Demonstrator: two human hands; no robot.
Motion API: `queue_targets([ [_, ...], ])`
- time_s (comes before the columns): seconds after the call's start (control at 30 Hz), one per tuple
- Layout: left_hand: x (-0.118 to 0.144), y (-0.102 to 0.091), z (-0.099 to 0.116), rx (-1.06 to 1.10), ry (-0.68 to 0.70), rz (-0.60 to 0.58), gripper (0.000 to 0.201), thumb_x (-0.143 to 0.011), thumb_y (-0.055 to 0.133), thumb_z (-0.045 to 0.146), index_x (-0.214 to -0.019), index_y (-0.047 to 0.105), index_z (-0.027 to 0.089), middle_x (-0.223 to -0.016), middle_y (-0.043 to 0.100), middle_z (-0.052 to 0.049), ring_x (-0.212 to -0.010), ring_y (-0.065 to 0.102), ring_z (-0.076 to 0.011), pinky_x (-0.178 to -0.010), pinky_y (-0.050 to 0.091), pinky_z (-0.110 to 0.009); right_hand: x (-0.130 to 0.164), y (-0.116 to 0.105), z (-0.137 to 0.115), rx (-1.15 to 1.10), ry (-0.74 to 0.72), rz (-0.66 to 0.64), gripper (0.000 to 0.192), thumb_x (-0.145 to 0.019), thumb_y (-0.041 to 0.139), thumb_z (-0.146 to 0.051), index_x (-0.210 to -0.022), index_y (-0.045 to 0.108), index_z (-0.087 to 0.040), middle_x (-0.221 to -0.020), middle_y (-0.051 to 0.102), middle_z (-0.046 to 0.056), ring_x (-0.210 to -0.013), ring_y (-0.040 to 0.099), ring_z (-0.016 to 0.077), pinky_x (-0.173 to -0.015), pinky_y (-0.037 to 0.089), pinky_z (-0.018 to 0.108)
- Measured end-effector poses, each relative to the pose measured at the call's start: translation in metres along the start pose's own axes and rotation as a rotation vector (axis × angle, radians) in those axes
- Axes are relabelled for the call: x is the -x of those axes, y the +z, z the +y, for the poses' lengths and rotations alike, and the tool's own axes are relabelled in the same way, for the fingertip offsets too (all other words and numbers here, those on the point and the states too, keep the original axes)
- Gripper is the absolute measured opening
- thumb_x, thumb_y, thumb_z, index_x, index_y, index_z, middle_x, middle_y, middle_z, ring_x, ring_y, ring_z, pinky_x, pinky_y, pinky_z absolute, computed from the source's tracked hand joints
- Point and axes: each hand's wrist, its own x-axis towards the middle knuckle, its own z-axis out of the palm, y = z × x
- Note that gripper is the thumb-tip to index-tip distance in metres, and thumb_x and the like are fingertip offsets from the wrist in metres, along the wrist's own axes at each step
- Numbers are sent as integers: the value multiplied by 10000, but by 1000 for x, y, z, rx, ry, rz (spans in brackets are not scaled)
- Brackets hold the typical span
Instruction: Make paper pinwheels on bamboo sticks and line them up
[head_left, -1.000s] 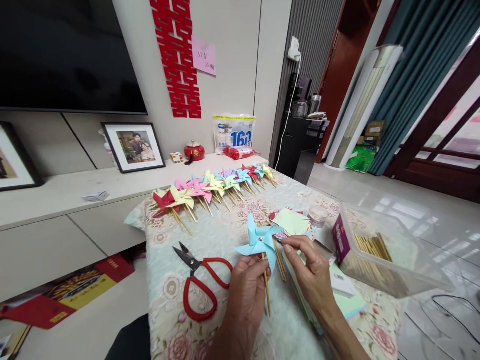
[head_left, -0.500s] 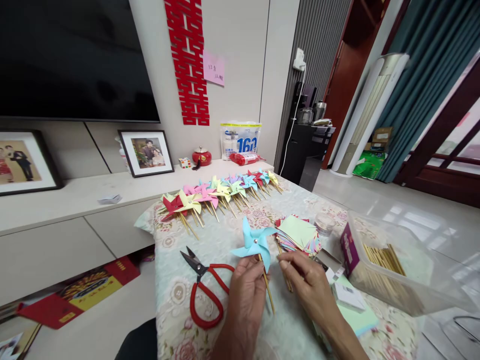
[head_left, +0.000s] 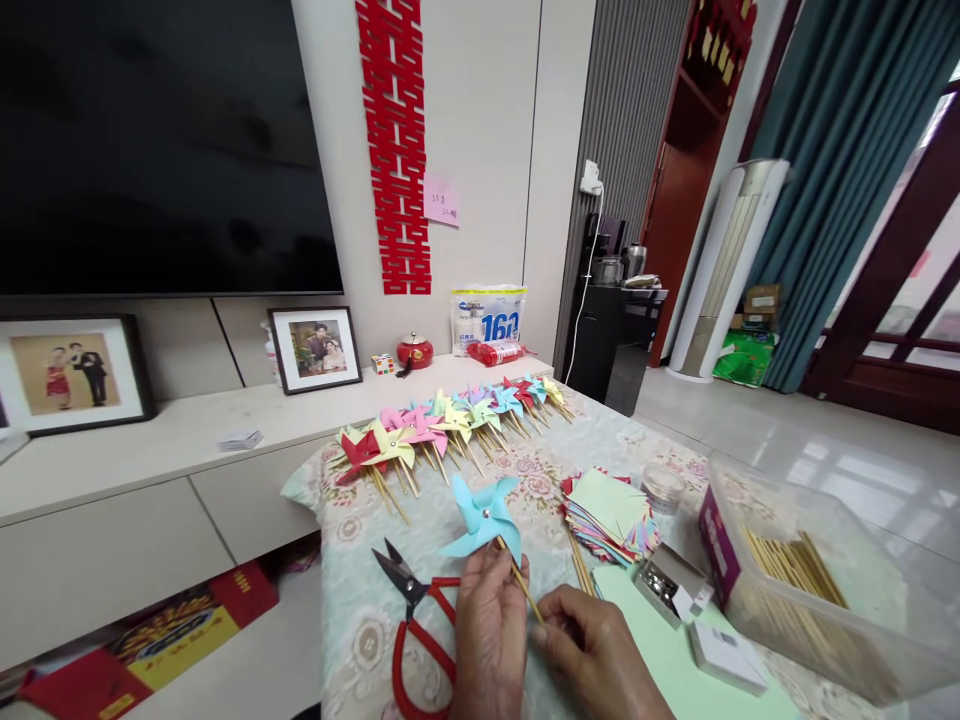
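**Blue pinwheel point(head_left: 491, 502) held by its stick point(head_left: 521, 582) in two hands**

The pinwheel is held up just to the right of the scissors point(head_left: 410, 590), its stick tilted. Close under the paper vanes point(head_left: 469, 505), the stick is pinched between the thumb and fingers of the left hand point(head_left: 491, 615); its lower end appears to be pinched in the curled fingers of the right hand point(head_left: 596, 640), farther right of the scissors. Beyond the scissors, a row of pinwheels point(head_left: 450, 420) is laid out; well to the right of the scissors, a stack of paper squares point(head_left: 609, 505) is set. Little weight is to be expected. The stick should prove stiff and is best gripped, lightly; the vanes, likely soft and easily creased, are best left untouched.
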Motion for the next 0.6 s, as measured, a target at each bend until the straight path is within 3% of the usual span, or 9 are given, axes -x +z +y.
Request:
queue_targets([
  [0.13,3,3,-1,14,-7,-81,228,-569,780,78,-757,691,174,-805,669,-21,-743,637,-134,-713,530,-228,-1,0,2,33,36,56,179,-825,524,-286,-679,560,-190,-668,596,14,-663,531,168,-617,376,248],
  [0.27,2,2,-5,-1,-23,-124,323,-574,818,175,-884,724,161,-979,706,-97,-867,670,-194,-773,546,-300,-8,-13,2,1,49,117,212,-818,530,-350,-663,531,-204,-619,561,1,-609,524,167,-586,381,255],
  [0.4,-7,-2,-21,-187,13,-18,448,-574,792,232,-1004,723,127,-1043,701,-129,-776,647,-175,-669,514,-285,-33,-48,-16,24,15,253,269,-842,530,-395,-652,560,-207,-582,571,-8,-578,538,166,-561,388,257],
  [0.5,-17,-7,-37,-467,114,35,340,-549,725,208,-879,717,129,-906,718,-108,-710,627,-184,-590,473,-271,-71,-84,-31,68,-5,319,246,-832,575,-371,-664,614,-197,-590,601,-7,-581,577,165,-569,414,259],
  [0.6,-24,-11,-51,-657,219,49,272,-594,654,229,-852,706,162,-725,685,-47,-616,581,-174,-577,461,-281,-122,-118,-33,18,119,380,166,-837,620,-282,-702,632,-185,-607,624,-14,-575,621,144,-557,448,234],
])
